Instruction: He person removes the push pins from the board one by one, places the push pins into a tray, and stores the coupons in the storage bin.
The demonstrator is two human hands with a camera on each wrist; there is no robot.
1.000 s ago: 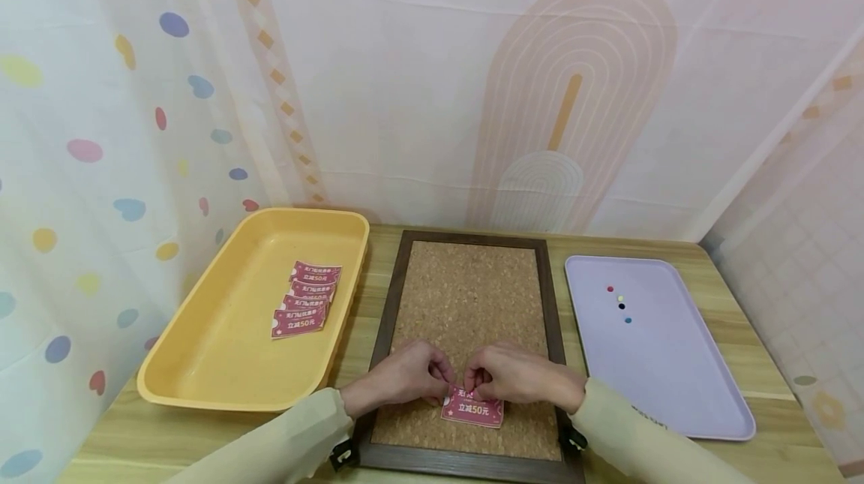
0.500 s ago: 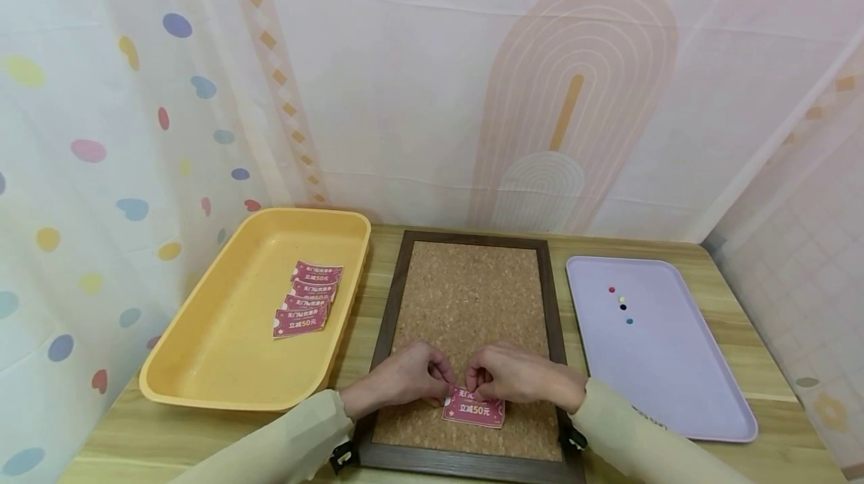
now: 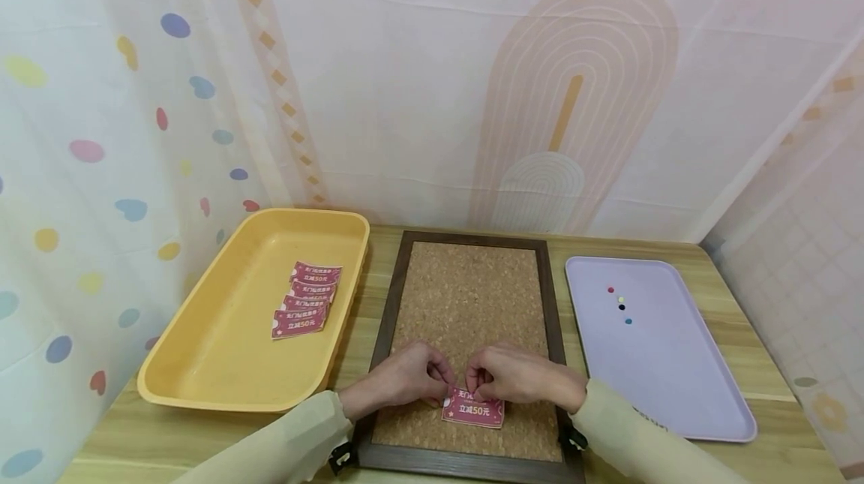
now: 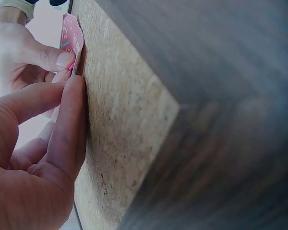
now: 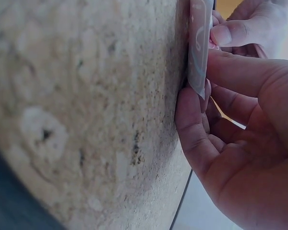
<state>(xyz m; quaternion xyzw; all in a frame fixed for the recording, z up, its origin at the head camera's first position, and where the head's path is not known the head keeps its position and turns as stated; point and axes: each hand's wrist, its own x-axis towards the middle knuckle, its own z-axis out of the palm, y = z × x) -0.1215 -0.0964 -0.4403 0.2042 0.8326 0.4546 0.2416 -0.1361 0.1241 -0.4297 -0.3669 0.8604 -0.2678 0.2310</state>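
A pink paper coupon point(image 3: 474, 412) with white and yellow print lies on the lower part of a framed cork board point(image 3: 472, 296). At its upper left edge my left hand point(image 3: 408, 374) pinches the coupon between thumb and forefinger. My right hand point(image 3: 518, 374) grips the top edge just to the right; in the right wrist view its forefinger is under the coupon point(image 5: 199, 48) and its thumb over it. A small bright pink bit point(image 4: 71, 67) shows by the right thumb in the left wrist view; its kind is mostly hidden. The hands' fingertips nearly meet.
On the left stands a yellow tray point(image 3: 202, 364) holding several overlapping pink coupons point(image 3: 299, 323). A lilac tray point(image 3: 675, 371) to the right carries several small coloured balls or pin heads point(image 3: 622, 307). Patterned curtains point(image 3: 405, 94) rise behind the wooden table point(image 3: 108, 431).
Both hands stay almost in the same place on the coupon. The bright pink spot seen by the right fingertips a second ago is now covered in the head view.
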